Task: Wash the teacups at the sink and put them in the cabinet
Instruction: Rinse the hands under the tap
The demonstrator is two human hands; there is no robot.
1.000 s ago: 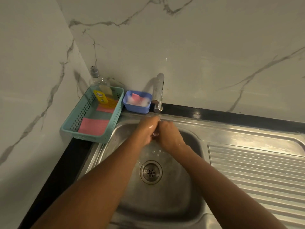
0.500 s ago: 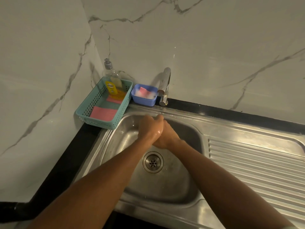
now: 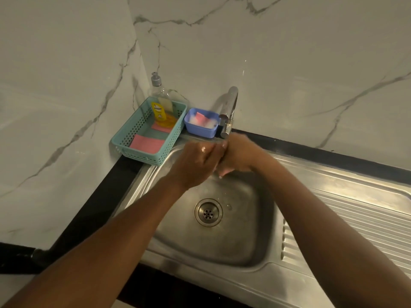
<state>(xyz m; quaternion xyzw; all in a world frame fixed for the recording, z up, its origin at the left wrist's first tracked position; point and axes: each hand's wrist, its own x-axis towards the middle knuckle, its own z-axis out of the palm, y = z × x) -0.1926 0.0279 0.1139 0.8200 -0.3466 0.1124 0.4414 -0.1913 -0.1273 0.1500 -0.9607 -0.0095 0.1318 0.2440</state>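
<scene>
No teacup shows in the head view. My left hand (image 3: pixel 195 161) and my right hand (image 3: pixel 240 152) are pressed together, wet, just under the spout of the chrome tap (image 3: pixel 229 112), above the back of the steel sink basin (image 3: pixel 222 241). The left hand's fingers lie across the right hand and cover most of its fingers. Neither hand holds anything. A few drops fall toward the drain (image 3: pixel 208 212).
A teal basket (image 3: pixel 124 147) at the back left corner holds a dish soap bottle (image 3: pixel 160 101) and a pink cloth (image 3: pixel 146 143). A small blue tub (image 3: pixel 200 130) with soapy sponge pieces stands beside the tap. The ribbed drainboard (image 3: pixel 355 218) stretches to the right.
My hands have kept rubbing against each other and now sit a little higher, close under the spout. The view has pulled back and shifted, showing more of the left wall.
</scene>
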